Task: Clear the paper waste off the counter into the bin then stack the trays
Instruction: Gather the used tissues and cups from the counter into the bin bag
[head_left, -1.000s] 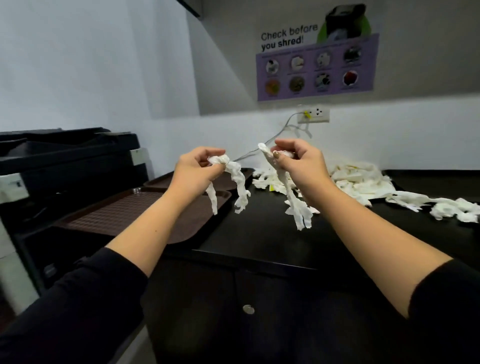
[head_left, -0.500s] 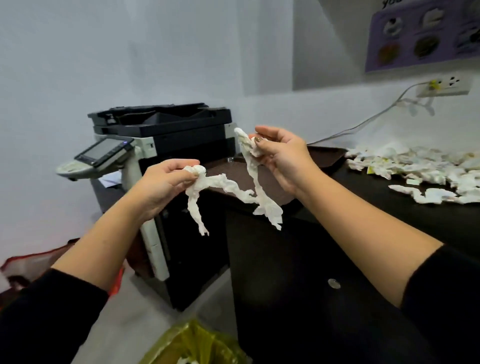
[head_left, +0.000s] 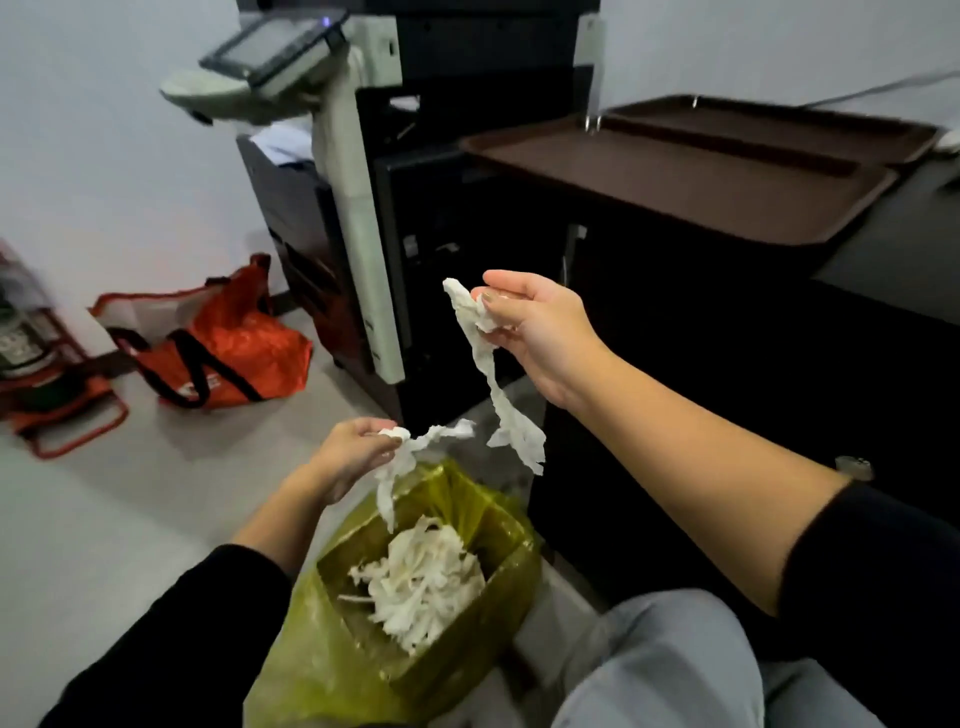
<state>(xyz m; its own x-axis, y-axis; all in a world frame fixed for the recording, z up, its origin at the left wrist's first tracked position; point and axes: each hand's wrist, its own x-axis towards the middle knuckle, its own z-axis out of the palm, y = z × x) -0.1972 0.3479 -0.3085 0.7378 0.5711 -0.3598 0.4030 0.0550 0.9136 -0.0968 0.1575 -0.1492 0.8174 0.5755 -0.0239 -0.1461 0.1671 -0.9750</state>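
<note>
Paper strip, left (head_left: 400, 457): twisted white tissue, pinched in the fingers of the left hand (head_left: 353, 452); its loose tail dangles straight above the bin (head_left: 363, 623).
Paper strip, right (head_left: 493, 374): longer, crumpled at the top, gripped by the curled fingers of the right hand (head_left: 535, 332); held higher and to the right, its lower end hanging above the bin's far rim.
Bin: lined with a yellow-green bag, standing on the floor, containing a heap of shredded white paper (head_left: 421, 587).
Trays (head_left: 675, 176): two, brown, side by side on the dark surface (head_left: 893, 249), well apart from both hands.
Photocopier (head_left: 395, 156): left of the trays.
Orange bag (head_left: 218, 343): on the floor.
</note>
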